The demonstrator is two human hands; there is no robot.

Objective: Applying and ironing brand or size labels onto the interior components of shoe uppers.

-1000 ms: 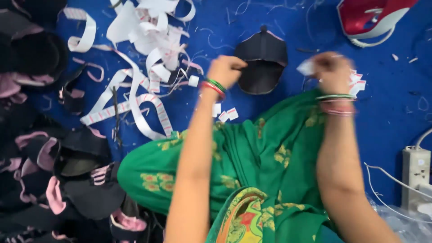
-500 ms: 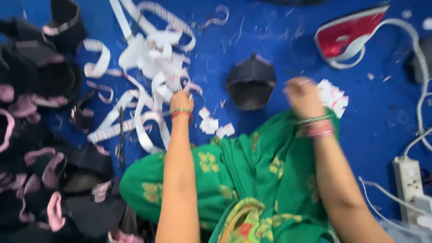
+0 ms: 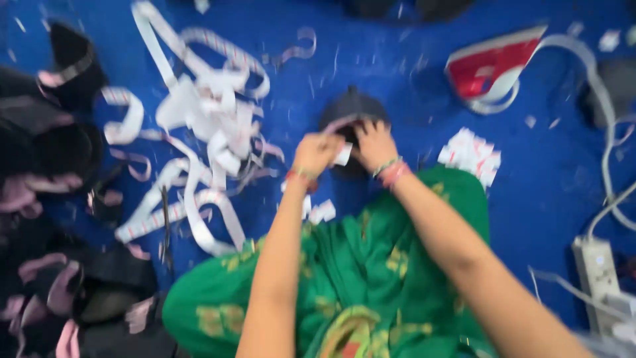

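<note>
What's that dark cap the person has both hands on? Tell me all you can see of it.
The dark cap is a rounded, navy-to-black piece that looks like fabric, with a small button-like nub at its crown. It lies on the blue surface, just beyond the person's green-clad lap. The left hand and right hand both press on its near edge, hiding that part, with a small white label between them. The picture is blurred, so stitching and any brim cannot be made out.

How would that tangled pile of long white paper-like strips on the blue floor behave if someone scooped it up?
The tangled white strips would probably flop and trail, since they lie in loose curls and loops. They look thin and flat, so likely very light. Being interlaced, several would probably lift together rather than singly.
</note>
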